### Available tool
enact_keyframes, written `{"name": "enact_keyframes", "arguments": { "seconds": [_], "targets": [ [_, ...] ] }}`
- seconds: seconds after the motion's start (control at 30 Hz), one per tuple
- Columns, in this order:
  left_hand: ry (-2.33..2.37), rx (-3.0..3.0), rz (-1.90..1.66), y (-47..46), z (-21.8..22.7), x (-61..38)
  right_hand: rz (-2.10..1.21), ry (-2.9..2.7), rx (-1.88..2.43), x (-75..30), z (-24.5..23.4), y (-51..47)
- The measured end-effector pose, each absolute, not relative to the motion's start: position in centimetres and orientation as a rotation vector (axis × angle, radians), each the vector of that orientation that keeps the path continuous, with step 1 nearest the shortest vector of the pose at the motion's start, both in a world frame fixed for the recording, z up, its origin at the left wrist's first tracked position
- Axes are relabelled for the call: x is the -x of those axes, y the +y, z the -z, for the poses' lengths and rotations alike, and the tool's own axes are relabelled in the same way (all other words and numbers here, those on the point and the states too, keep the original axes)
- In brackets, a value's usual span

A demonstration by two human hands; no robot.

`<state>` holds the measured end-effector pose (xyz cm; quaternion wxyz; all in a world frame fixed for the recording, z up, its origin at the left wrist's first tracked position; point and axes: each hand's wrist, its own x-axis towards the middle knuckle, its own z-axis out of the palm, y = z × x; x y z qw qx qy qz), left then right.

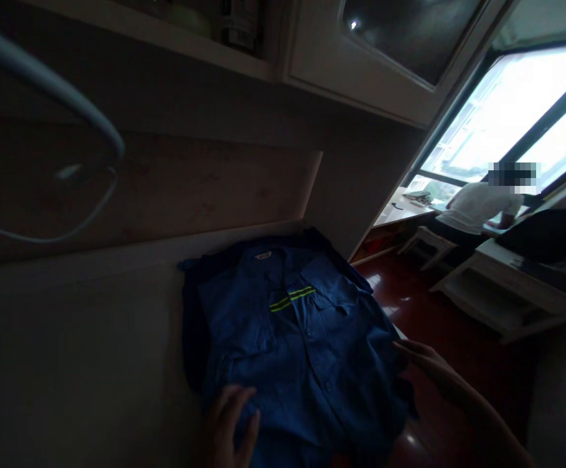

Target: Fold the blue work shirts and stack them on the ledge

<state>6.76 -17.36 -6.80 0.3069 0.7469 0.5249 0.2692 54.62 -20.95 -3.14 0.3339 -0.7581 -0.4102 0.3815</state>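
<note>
A dark blue work shirt (341,351) lies spread front up on the pale surface, its collar toward the wall. Two yellow-green stripes cross its chest, and buttons run down the front. More dark blue cloth (193,325) shows beneath it at the left and top. My left hand (234,422) is over the shirt's lower left part, thumb and fingers apart; whether it touches the cloth is hard to tell in the dim light. At the shirt's right edge is my right hand (424,357), fingers stretched out, holding nothing that I can see.
The pale tabletop (78,364) runs left along the wall. A white curved bar with a cord (68,91) hangs at upper left, and a cabinet (360,58) overhangs the back. By the window at right, a person (472,205) sits on a stool near a white bench (521,273).
</note>
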Motion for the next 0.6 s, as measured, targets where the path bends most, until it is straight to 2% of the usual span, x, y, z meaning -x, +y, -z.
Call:
{"name": "enact_keyframes", "arguments": {
  "seconds": [0.13,0.23,0.37,0.6],
  "targets": [
    [1.745,-1.870,-0.962,-9.5,2.8,-4.7,-0.381,-1.117,2.151,-53.8,3.1,-16.4],
    [1.961,-1.867,-0.755,-3.6,2.5,-4.8,-0.155,-1.344,2.171,-50.5,2.1,-9.8],
    [1.853,-1.915,-0.604,-1.6,3.8,-5.0,-0.145,-1.425,2.311,-46.8,1.5,-0.2],
    [1.790,-1.846,-0.889,-9.4,1.2,-1.9,-0.267,-1.537,2.388,-42.8,1.7,7.4]
  ]
}}
